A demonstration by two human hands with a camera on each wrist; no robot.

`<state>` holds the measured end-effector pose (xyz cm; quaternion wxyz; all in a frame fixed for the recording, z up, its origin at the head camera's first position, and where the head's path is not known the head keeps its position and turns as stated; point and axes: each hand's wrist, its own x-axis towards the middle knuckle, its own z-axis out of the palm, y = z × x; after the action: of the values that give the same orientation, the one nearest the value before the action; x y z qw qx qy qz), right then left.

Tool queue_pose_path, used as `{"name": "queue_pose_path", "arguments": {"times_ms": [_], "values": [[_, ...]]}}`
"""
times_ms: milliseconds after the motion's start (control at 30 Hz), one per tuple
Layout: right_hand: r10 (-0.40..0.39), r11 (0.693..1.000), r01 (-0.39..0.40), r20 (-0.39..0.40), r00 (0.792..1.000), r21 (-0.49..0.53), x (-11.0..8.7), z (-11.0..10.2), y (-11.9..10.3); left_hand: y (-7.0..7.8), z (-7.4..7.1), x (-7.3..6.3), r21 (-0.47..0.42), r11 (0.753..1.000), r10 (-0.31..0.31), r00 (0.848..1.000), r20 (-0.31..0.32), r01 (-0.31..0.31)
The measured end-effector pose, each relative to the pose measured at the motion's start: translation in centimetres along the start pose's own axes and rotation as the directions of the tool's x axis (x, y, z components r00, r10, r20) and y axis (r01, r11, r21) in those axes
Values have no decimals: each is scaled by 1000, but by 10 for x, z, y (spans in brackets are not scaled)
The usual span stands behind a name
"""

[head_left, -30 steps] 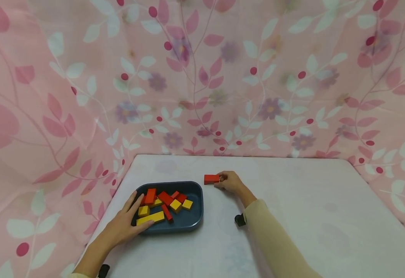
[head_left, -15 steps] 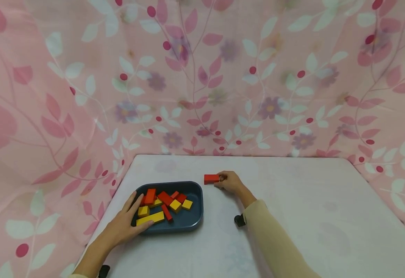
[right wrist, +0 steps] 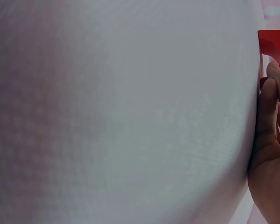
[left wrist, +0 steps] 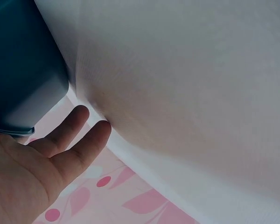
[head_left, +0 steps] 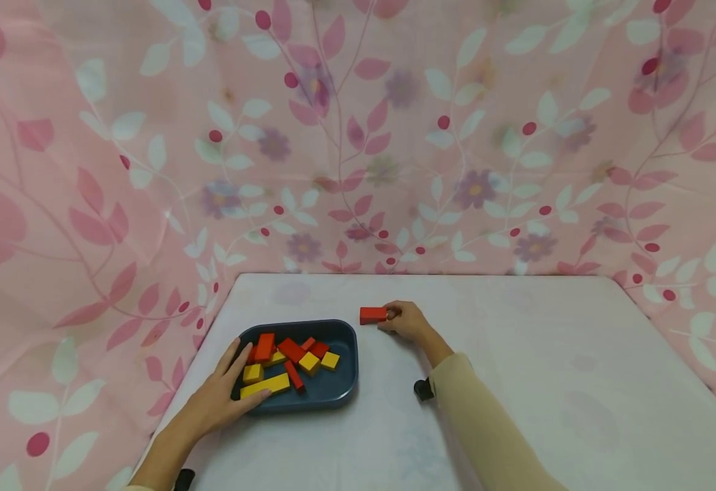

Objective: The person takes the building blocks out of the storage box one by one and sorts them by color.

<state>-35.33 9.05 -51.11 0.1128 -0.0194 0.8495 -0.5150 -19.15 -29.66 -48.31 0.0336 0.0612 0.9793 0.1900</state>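
Observation:
A red oblong block (head_left: 373, 315) lies at the far middle of the white table, level and close to the surface. My right hand (head_left: 406, 320) pinches its right end between thumb and fingers. In the right wrist view that red block (right wrist: 274, 46) shows a curved darker patch on one side. My left hand (head_left: 213, 402) rests with spread fingers over the left end of a dark blue tray (head_left: 348, 389), its thumb over the near rim by a long yellow block (head_left: 266, 386). In the left wrist view, two fingers (left wrist: 86, 147) extend loosely below the tray's outer wall (left wrist: 32, 88).
Several red and yellow blocks lie jumbled in the tray, among them a yellow cube (head_left: 309, 363) and a red block (head_left: 264, 348). The white table (head_left: 548, 382) extends to the right. A pink floral cloth (head_left: 358, 136) hangs behind and at the sides.
Both hands, the tray and the red block keep their places. Only the head view has shifted very slightly.

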Motion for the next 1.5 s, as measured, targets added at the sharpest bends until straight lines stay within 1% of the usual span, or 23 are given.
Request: {"name": "queue_pose_path", "arguments": {"times_ms": [167,300,433,533,567,633,700,733,800,867,967,1000,1067,1167,1233,1300,1333,1400,1500], "values": [[4,1000,-4,5,1000,8,-1,1,1,-1,0,-1,-9,1000,-1,1000,3,1],[4,1000,-4,-3,1000,7,-2,-2,3,0,1,1,-2,1000,-8,1000,6,8],[28,1000,-28,-6,1000,11,-5,-10,8,2,4,4,-5,1000,-9,1000,25,9],[23,999,-23,4,1000,38,-10,-19,10,4,5,6,-17,1000,-9,999,32,10],[8,999,-8,0,1000,48,-12,-22,10,3,5,6,-19,1000,-10,999,32,10],[-44,998,45,-32,999,44,-14,-28,7,3,5,6,-23,1000,-12,1000,27,12],[-117,993,118,-84,990,5,-17,-34,3,2,4,6,-22,1000,-14,1000,25,15],[-157,988,154,-111,981,-29,-18,-36,0,1,3,6,-20,1000,-13,1000,25,13],[-241,967,223,-151,959,-126,-21,-40,-4,1,1,6,-19,1000,-13,1000,23,13],[-303,937,264,-154,941,-230,-24,-43,-9,0,1,6,-16,1000,-7,1000,20,7],[-363,871,297,-104,926,-392,-31,-43,-16,0,0,7,-13,1000,3,1000,8,-2],[-373,848,302,-84,924,-436,-34,-41,-18,-1,1,7,-14,1000,3,1000,3,-2],[-405,803,323,-60,912,-501,-39,-36,-22,-2,1,7,-11,1000,6,1000,-2,-6],[-462,742,368,-30,886,-560,-45,-29,-28,-3,1,6,-12,1000,1,1000,-1,-1],[-493,711,397,-8,870,-581,-49,-25,-32,-2,1,6,-13,1000,1,1000,3,-1],[-502,683,420,34,864,-598,-53,-23,-37,-2,0,5,-16,1000,-4,1000,11,4],[-500,673,429,57,864,-603,-55,-21,-39,-1,0,4,-15,1000,-4,1000,16,5],[-499,662,444,87,862,-603,-59,-17,-43,0,-1,2,-12,1000,-5,1000,25,5],[-505,642,460,113,856,-613,-65,-11,-49,0,-3,0,-9,1000,-2,999,33,2]]}}
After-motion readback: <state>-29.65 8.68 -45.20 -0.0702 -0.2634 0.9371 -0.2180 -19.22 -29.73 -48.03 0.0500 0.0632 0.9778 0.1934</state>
